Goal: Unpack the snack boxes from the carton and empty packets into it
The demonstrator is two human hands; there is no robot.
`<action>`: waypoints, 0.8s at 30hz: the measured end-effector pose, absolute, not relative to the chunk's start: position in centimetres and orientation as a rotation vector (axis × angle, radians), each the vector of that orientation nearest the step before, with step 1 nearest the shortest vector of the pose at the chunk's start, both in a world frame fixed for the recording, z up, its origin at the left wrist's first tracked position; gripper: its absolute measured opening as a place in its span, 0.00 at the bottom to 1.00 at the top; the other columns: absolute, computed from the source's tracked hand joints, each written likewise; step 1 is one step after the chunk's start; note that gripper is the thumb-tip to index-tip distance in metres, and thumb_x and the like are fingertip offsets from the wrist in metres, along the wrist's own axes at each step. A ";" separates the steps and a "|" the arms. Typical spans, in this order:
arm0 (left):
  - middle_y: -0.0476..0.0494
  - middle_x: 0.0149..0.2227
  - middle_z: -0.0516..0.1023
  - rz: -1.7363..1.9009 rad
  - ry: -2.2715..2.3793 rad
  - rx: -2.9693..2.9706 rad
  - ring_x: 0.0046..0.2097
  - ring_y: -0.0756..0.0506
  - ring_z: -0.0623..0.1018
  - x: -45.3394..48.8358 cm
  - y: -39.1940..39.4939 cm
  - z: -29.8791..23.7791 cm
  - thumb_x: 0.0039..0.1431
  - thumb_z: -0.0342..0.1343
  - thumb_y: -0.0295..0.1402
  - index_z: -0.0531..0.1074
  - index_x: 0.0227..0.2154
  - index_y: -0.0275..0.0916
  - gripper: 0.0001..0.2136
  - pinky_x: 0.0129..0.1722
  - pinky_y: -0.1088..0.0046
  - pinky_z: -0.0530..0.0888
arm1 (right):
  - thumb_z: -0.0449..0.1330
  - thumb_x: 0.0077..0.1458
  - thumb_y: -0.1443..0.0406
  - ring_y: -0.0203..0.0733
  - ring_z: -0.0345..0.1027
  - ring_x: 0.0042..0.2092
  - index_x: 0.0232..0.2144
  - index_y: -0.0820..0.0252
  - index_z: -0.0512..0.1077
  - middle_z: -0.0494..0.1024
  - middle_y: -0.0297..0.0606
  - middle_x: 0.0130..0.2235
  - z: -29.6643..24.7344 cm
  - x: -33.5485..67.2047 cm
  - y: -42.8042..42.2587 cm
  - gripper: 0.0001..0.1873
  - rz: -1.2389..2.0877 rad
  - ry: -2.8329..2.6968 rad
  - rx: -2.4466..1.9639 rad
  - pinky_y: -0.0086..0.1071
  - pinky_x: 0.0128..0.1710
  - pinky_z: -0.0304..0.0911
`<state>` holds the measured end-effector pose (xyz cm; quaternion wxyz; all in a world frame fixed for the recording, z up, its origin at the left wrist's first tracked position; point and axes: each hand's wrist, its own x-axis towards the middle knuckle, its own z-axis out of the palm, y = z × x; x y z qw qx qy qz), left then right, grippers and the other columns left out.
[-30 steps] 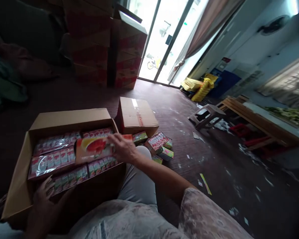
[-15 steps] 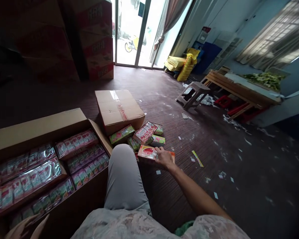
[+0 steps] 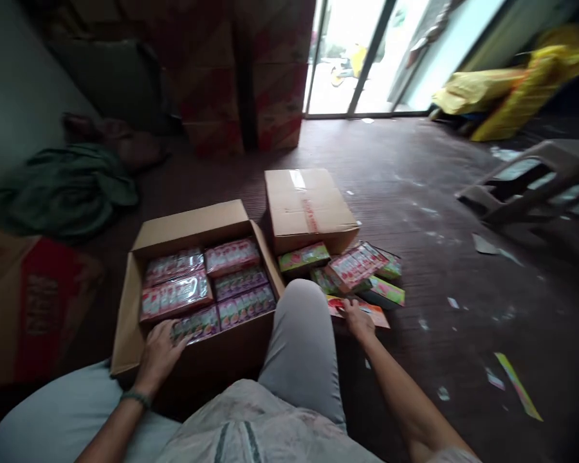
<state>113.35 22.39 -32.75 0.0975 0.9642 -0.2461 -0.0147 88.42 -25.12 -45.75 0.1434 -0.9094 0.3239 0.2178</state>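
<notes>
An open cardboard box point(image 3: 130, 321) in front of me holds several shrink-wrapped multipacks of small drink cartons point(image 3: 176, 296). My left hand point(image 3: 160, 352) rests on the near pack in the box, fingers spread over the wrapping. My right hand point(image 3: 358, 319) reaches past my knee to the floor and presses on a flat orange-red pack point(image 3: 372, 314). That pack lies at the near edge of a loose pile of green and pink packs point(image 3: 354, 267).
A sealed, taped carton point(image 3: 306, 206) stands behind the pile. Stacked red-printed cartons point(image 3: 241, 77) rise at the back beside a glass door. A plastic stool point(image 3: 531, 186) is to the right, green cloth point(image 3: 60, 190) to the left. Paper scraps litter the dark floor.
My right hand carried the orange-red pack from the open box to the floor beside the pile. My left hand came to rest on a pack in the box. My view swung left.
</notes>
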 end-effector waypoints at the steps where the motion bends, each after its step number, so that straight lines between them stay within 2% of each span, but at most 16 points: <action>1: 0.33 0.49 0.72 -0.034 -0.757 2.899 0.52 0.35 0.71 114.6 22.2 -32.4 0.54 0.50 0.46 0.66 0.47 0.36 0.23 0.56 0.54 0.68 | 0.46 0.64 0.65 0.43 0.72 0.38 0.50 0.61 0.63 0.67 0.49 0.48 -45.8 88.4 -25.4 0.14 0.653 0.908 -2.629 0.31 0.33 0.58; 5: 0.31 0.53 0.69 -0.240 -0.781 3.213 0.55 0.36 0.67 120.3 20.7 -30.8 0.53 0.56 0.38 0.65 0.51 0.33 0.23 0.55 0.59 0.67 | 0.58 0.55 0.63 0.49 0.71 0.46 0.47 0.61 0.64 0.68 0.48 0.48 -46.4 87.2 -26.6 0.17 0.704 0.807 -2.596 0.34 0.39 0.61; 7: 0.30 0.53 0.68 -0.391 -0.766 3.311 0.56 0.36 0.66 123.2 19.6 -30.5 0.53 0.57 0.33 0.66 0.51 0.34 0.22 0.53 0.60 0.67 | 0.60 0.50 0.62 0.51 0.69 0.49 0.45 0.59 0.65 0.68 0.48 0.48 -47.3 86.1 -26.8 0.19 0.690 0.827 -2.517 0.36 0.42 0.62; 10: 0.30 0.53 0.68 -0.500 -0.725 3.311 0.56 0.34 0.66 127.0 18.4 -31.5 0.45 0.64 0.30 0.67 0.50 0.35 0.26 0.52 0.59 0.68 | 0.58 0.47 0.63 0.51 0.70 0.49 0.43 0.53 0.66 0.70 0.44 0.45 -48.5 84.9 -26.3 0.18 0.671 0.891 -2.429 0.39 0.46 0.63; 12: 0.28 0.56 0.67 -0.565 -0.701 3.284 0.58 0.32 0.64 128.8 18.1 -32.7 0.37 0.69 0.30 0.65 0.53 0.35 0.36 0.53 0.56 0.67 | 0.55 0.48 0.63 0.52 0.72 0.46 0.44 0.50 0.67 0.70 0.45 0.43 -48.5 84.8 -25.4 0.18 0.688 0.981 -2.407 0.42 0.45 0.64; 15: 0.25 0.61 0.61 -0.629 -0.675 3.227 0.62 0.29 0.60 130.1 18.3 -34.6 0.31 0.73 0.33 0.58 0.60 0.35 0.49 0.57 0.51 0.63 | 0.48 0.51 0.60 0.52 0.74 0.41 0.45 0.48 0.69 0.71 0.47 0.43 -47.2 85.8 -24.1 0.19 0.747 1.082 -2.356 0.44 0.42 0.66; 19: 0.26 0.66 0.52 -0.607 -0.616 3.193 0.66 0.29 0.53 129.5 19.1 -35.9 0.35 0.71 0.43 0.51 0.64 0.37 0.53 0.61 0.47 0.55 | 0.41 0.54 0.58 0.51 0.74 0.42 0.45 0.47 0.70 0.70 0.49 0.47 -46.1 87.4 -24.5 0.22 0.780 1.042 -2.307 0.43 0.43 0.67; 21: 0.25 0.66 0.52 -0.571 -0.582 3.199 0.66 0.29 0.51 128.6 19.3 -36.1 0.38 0.69 0.48 0.49 0.65 0.36 0.53 0.61 0.47 0.55 | 0.41 0.54 0.56 0.53 0.74 0.44 0.44 0.49 0.70 0.69 0.48 0.49 -46.7 87.5 -26.0 0.22 0.746 1.105 -2.339 0.43 0.43 0.68; 24: 0.22 0.62 0.56 -0.486 -0.582 3.254 0.62 0.27 0.55 127.2 19.1 -35.9 0.33 0.69 0.53 0.53 0.64 0.34 0.55 0.60 0.44 0.53 | 0.43 0.55 0.48 0.55 0.73 0.46 0.45 0.49 0.68 0.67 0.49 0.52 -48.4 86.7 -28.4 0.24 0.615 1.407 -2.349 0.45 0.44 0.69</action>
